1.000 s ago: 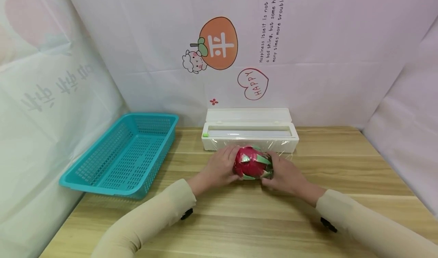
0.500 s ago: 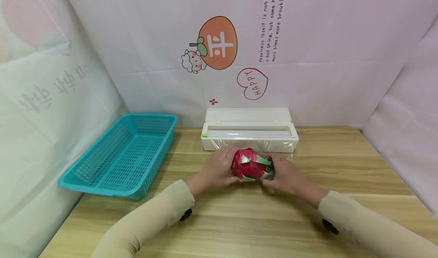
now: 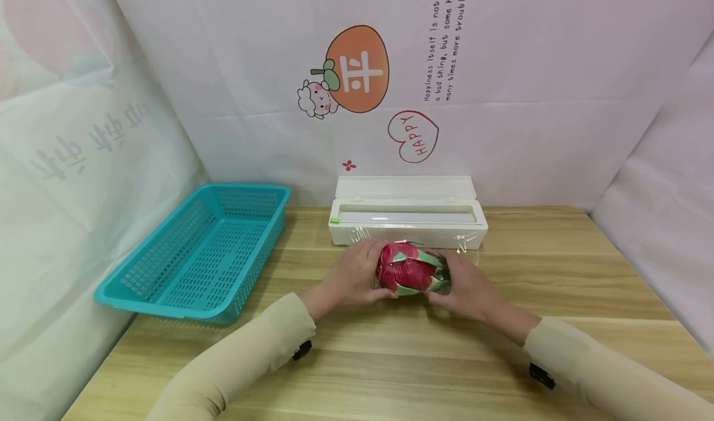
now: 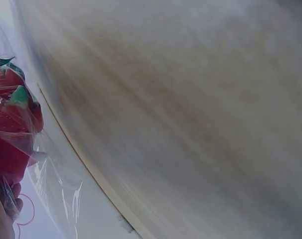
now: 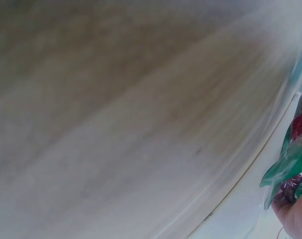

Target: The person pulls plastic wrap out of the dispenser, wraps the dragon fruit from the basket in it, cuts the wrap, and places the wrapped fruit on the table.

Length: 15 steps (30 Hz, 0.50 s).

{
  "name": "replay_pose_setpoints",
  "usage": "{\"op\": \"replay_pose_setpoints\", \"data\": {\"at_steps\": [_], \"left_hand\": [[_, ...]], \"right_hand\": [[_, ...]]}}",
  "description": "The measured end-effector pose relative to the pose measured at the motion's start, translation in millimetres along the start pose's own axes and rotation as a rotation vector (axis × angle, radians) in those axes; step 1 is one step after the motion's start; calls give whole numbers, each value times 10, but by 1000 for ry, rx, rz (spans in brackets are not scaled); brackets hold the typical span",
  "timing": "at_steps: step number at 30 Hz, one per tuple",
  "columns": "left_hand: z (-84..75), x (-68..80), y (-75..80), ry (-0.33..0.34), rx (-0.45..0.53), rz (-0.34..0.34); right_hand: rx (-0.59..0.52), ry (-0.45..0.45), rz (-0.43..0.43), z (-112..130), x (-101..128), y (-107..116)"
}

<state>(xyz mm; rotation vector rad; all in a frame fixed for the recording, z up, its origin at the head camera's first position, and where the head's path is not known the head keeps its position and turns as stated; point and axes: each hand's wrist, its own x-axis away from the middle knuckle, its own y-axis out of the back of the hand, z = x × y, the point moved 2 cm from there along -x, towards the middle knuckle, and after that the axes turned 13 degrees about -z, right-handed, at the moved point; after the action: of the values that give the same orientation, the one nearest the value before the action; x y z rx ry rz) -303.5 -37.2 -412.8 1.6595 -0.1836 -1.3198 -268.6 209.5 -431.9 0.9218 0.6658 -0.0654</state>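
A red dragon fruit [image 3: 408,273] with green scales lies between my two hands, just in front of a white cling film box [image 3: 409,236]. Clear cling film [image 4: 66,199] covers the fruit and stretches back toward the box. My left hand [image 3: 357,276] grips the fruit's left end, thumb low at the near side. At the other end, my right hand [image 3: 467,286] holds the fruit and the film around it. Both wrist views catch the wrapped fruit only at their edges. The far fingers are mostly hidden behind the fruit in the head view.
A turquoise perforated basket [image 3: 220,312] stands on the wooden table [image 3: 379,371] at the left. The box's lid [image 3: 404,188] is raised against the printed backdrop [image 3: 513,136]. A small green piece [image 3: 334,220] sits at the box's left end.
The fruit and both hands have shifted very slightly toward me. Fine creases of film now show across the fruit's red face. Box and basket stay in place.
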Motion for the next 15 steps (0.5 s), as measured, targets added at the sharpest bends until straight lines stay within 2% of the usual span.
{"op": "replay_pose_setpoints", "data": {"at_steps": [6,15], "left_hand": [[8,-10,23,41,35,-4],[2,-22,49,117,80,14]], "right_hand": [[-46,-58,7,3,1,19],[-59,-76,-2,6,-19,58]]}}
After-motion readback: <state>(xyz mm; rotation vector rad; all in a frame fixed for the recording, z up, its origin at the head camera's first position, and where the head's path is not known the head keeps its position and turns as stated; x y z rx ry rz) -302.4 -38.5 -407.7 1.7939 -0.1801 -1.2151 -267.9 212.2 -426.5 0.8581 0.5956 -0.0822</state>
